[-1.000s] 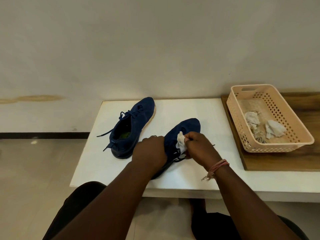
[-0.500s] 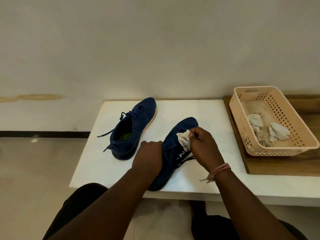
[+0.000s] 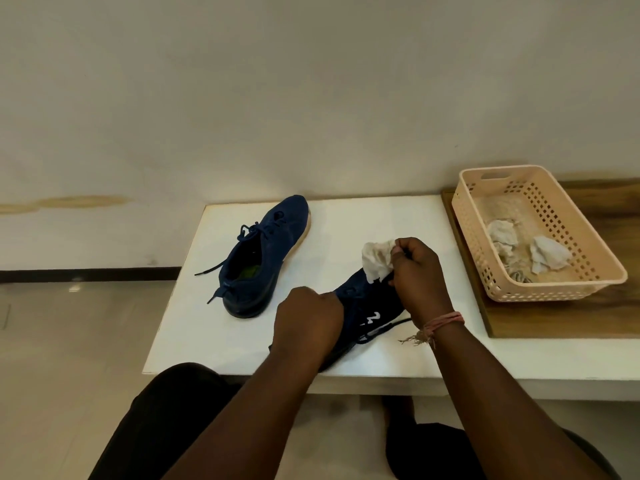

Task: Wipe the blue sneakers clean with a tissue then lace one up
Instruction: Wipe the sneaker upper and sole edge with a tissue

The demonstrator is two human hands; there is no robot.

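Now tissue (image 3: 378, 259) (crumpled) in right hand (image 3: 417, 277) grip, seemingly touching sneaker (image 3: 369, 303)

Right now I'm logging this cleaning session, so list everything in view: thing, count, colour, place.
near sneaker: 1, dark blue, white table's front, under both hands
far sneaker: 1, dark blue, upright behind it, laces loose
tissue: 1, white, pinched over the near sneaker's toe end
basket: 1, peach, on the wooden board at right
crumpled tissues: at least 2, white, inside the basket
white table: 1, against the wall
wooden board: 1, brown, table's right end
left hand: grips the near sneaker
right hand: holds the tissue, thread band at the wrist
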